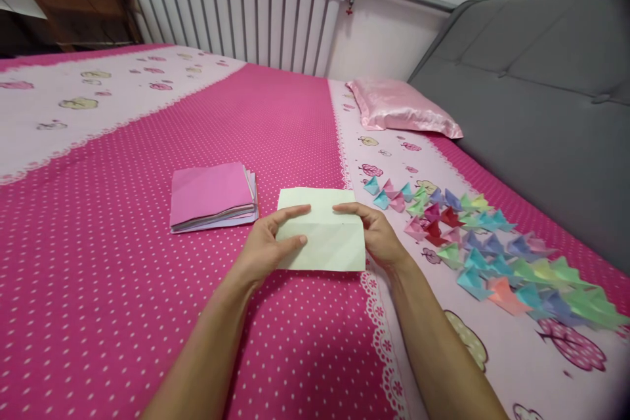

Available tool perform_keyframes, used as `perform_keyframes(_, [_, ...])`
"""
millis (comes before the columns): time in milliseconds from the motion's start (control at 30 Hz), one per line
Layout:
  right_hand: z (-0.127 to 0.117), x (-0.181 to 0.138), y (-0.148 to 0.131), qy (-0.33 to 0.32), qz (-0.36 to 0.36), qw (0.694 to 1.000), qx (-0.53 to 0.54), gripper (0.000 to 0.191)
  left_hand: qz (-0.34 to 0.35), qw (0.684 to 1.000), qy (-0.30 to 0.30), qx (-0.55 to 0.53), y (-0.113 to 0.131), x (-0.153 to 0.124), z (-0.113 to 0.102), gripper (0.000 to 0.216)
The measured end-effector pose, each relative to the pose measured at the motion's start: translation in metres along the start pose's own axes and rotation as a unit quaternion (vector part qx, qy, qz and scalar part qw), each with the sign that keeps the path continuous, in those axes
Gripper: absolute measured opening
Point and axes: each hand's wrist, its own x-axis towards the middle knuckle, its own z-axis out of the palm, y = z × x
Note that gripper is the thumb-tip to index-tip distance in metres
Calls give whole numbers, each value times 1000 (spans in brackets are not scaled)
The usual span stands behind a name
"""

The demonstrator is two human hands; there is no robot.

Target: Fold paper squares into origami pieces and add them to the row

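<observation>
Head view: creased rectangular paper (325, 246) between left hand (263, 248), right hand (386, 241).

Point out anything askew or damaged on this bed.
Only the paper stack, left of the left hand, looks slightly askew: sheets jut unevenly from its right side. I see nothing spilled or torn.

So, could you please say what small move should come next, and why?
Perhaps fold the pale green rectangular paper sheet along its crosswise crease: that line shows near its middle, and the left hand and right hand hold opposite sides.
</observation>
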Motion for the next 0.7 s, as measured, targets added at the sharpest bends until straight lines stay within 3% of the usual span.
perform_keyframes(267, [-2, 1, -7, 16, 8, 999, 48, 34, 40, 998, 46, 8, -2, 3, -3, 55])
perform_keyframes(533, [5, 1, -4, 20, -79, 992, -93, 35, 74, 988, 100, 90, -1, 4, 1, 40])
perform_keyframes(700, [9, 2, -6, 48, -103, 973, -201, 25, 102, 981, 99, 135, -2, 4, 2, 33])
